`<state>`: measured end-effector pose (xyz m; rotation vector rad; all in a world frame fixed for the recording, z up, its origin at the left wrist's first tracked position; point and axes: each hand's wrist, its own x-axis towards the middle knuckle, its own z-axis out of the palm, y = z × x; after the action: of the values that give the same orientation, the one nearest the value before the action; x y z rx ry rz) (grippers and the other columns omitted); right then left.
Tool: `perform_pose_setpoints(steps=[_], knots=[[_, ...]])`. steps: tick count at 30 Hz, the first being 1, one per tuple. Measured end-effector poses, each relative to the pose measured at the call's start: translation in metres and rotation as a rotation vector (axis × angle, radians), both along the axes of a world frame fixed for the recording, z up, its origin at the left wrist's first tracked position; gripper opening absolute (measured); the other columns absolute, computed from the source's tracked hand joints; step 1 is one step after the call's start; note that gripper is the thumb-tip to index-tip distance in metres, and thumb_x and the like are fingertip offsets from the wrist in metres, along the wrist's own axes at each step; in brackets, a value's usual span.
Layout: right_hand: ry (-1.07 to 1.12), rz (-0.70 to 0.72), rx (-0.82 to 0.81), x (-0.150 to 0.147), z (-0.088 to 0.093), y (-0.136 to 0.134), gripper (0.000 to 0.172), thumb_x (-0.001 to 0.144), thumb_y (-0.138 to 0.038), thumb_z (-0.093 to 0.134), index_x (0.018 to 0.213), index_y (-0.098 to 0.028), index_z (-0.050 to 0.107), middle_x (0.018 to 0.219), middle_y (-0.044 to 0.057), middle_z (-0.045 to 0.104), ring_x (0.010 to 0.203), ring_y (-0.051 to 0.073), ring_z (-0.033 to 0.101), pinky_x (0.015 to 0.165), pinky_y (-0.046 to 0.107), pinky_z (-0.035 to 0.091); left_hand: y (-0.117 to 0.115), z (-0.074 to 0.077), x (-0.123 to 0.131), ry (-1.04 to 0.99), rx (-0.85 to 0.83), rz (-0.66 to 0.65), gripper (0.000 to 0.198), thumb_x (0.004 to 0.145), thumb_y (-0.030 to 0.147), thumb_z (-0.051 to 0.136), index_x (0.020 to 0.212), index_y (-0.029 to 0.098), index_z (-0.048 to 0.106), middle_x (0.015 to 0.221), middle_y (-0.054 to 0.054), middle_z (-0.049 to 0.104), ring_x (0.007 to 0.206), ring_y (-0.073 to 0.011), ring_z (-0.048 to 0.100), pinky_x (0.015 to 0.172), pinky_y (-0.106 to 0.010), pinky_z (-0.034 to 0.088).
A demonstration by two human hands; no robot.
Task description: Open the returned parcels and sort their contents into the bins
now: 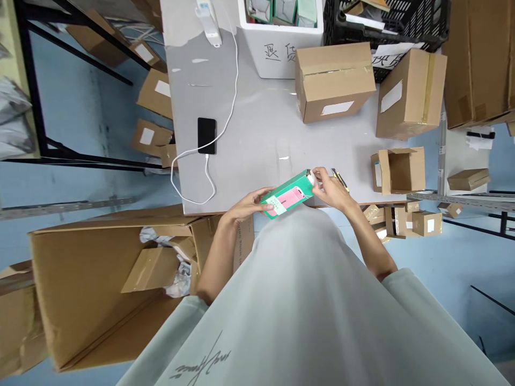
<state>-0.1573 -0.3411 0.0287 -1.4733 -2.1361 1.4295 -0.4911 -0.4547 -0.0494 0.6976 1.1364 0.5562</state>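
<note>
A slim green box (290, 194) with a pink picture and a pale label is held at a slant over the table's near edge. My left hand (250, 206) grips its lower left end, thumb on top. At the other end, where a white flap shows, the fingers of my right hand (328, 187) are closed on the box's end. A yellow and black utility knife (340, 179) lies on the table just beyond my right hand.
On the grey table (257, 123) lie a black phone (206, 134) with a white cable and a power strip (208, 24). Cardboard boxes (336, 83), a white bin (281, 51) and a black crate (418, 24) stand at the back right. A large open carton (100, 295) sits lower left.
</note>
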Motion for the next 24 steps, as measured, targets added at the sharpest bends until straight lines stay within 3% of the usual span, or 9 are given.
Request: perform_pose_setpoints(steps=[4, 7, 11, 14, 16, 20, 24], knots=[[-0.021, -0.126, 0.028, -0.003, -0.012, 0.000, 0.053, 0.111, -0.041, 0.046, 0.159, -0.022, 0.057, 0.094, 0.006, 0.083, 0.087, 0.033, 0.085, 0.099, 0.049, 0.066, -0.001, -0.014, -0.002, -0.017, -0.043, 0.061, 0.093, 0.063, 0.054, 0.109, 0.149, 0.030, 0.082, 0.155, -0.014, 0.077, 0.129, -0.0368, 0.077, 0.092, -0.040, 0.071], [0.069, -0.219, 0.001, -0.003, -0.022, -0.001, 0.061, 0.114, -0.064, 0.052, 0.162, -0.026, 0.057, 0.104, 0.006, 0.084, 0.078, 0.031, 0.084, 0.096, 0.047, 0.068, 0.001, -0.026, -0.001, 0.000, -0.106, 0.157, 0.098, 0.061, 0.063, 0.109, 0.150, 0.032, 0.081, 0.146, -0.014, 0.081, 0.118, -0.0355, 0.081, 0.091, -0.042, 0.071], [0.178, -0.321, -0.100, -0.007, -0.044, -0.004, 0.084, 0.105, -0.094, 0.047, 0.151, -0.027, 0.068, 0.113, 0.010, 0.080, 0.088, 0.034, 0.087, 0.087, 0.050, 0.073, 0.011, -0.049, 0.012, 0.034, -0.064, 0.327, 0.111, 0.065, 0.066, 0.108, 0.162, 0.027, 0.070, 0.146, -0.016, 0.079, 0.121, -0.0315, 0.081, 0.108, -0.044, 0.068], [0.278, -0.427, -0.184, -0.010, -0.063, -0.004, 0.099, 0.100, -0.104, 0.037, 0.151, -0.025, 0.067, 0.119, 0.013, 0.078, 0.107, 0.035, 0.085, 0.087, 0.049, 0.076, 0.019, -0.068, 0.026, 0.082, -0.018, 0.447, 0.122, 0.070, 0.066, 0.105, 0.174, 0.027, 0.054, 0.152, -0.018, 0.075, 0.135, -0.0309, 0.077, 0.121, -0.046, 0.061], [0.313, -0.474, -0.229, -0.013, -0.074, -0.004, 0.104, 0.097, -0.106, 0.037, 0.155, -0.024, 0.064, 0.123, 0.015, 0.079, 0.113, 0.035, 0.083, 0.088, 0.050, 0.077, 0.022, -0.079, 0.035, 0.109, 0.009, 0.434, 0.125, 0.071, 0.066, 0.103, 0.177, 0.028, 0.049, 0.161, -0.021, 0.069, 0.147, -0.0336, 0.071, 0.127, -0.050, 0.056], [0.306, -0.519, -0.271, -0.021, -0.090, -0.007, 0.105, 0.094, -0.107, 0.038, 0.151, -0.022, 0.065, 0.126, 0.015, 0.080, 0.107, 0.031, 0.083, 0.086, 0.048, 0.078, 0.024, -0.088, 0.051, 0.104, 0.053, 0.254, 0.127, 0.063, 0.062, 0.107, 0.174, 0.028, 0.055, 0.179, -0.024, 0.054, 0.162, -0.0441, 0.058, 0.129, -0.058, 0.054], [0.265, -0.489, -0.273, -0.026, -0.106, -0.009, 0.107, 0.091, -0.108, 0.039, 0.141, -0.019, 0.070, 0.124, 0.016, 0.078, 0.103, 0.029, 0.081, 0.086, 0.046, 0.077, 0.031, -0.086, 0.068, 0.134, 0.115, 0.210, 0.125, 0.067, 0.060, 0.106, 0.175, 0.029, 0.052, 0.183, -0.023, 0.048, 0.166, -0.0440, 0.054, 0.130, -0.059, 0.053]])
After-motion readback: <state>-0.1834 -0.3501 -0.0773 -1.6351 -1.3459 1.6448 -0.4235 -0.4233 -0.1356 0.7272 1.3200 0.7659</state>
